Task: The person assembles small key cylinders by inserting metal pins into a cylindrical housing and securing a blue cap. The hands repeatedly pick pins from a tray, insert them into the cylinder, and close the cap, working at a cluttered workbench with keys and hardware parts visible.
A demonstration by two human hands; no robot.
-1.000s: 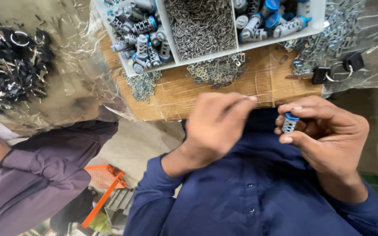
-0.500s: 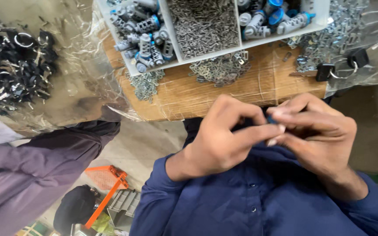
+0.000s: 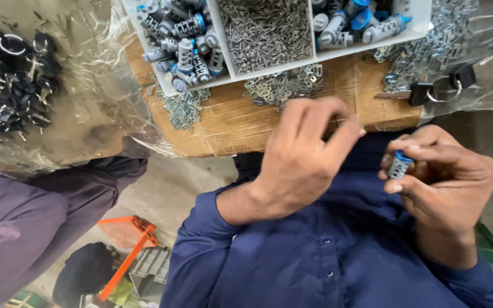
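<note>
My right hand (image 3: 449, 182) pinches a small silver lock cylinder with a blue cap (image 3: 399, 165) between thumb and fingers, in front of my navy shirt (image 3: 326, 251). My left hand (image 3: 306, 157) hovers just left of it, near the table edge. Its fingertips are pinched together, and I cannot make out any small part between them. The two hands are a little apart. A white divided tray (image 3: 230, 73) above them holds more blue-capped cylinders (image 3: 184, 43) in the left section, tiny metal pins (image 3: 266, 28) in the middle and cylinders (image 3: 355, 25) on the right.
The tray sits on a cardboard-covered table (image 3: 229, 122) under clear plastic film. Flat metal pieces (image 3: 281, 85) lie loose beside it, with black-headed keys (image 3: 429, 90) at right and a heap of black key parts (image 3: 7, 85) at left. A purple sleeve of another person (image 3: 29, 211) is at lower left, an orange crate (image 3: 126, 239) below.
Half a second ago both hands met at the cylinder. They have since parted: my left hand has drawn back to the left, and the blue-capped cylinder shows again in my right hand.
</note>
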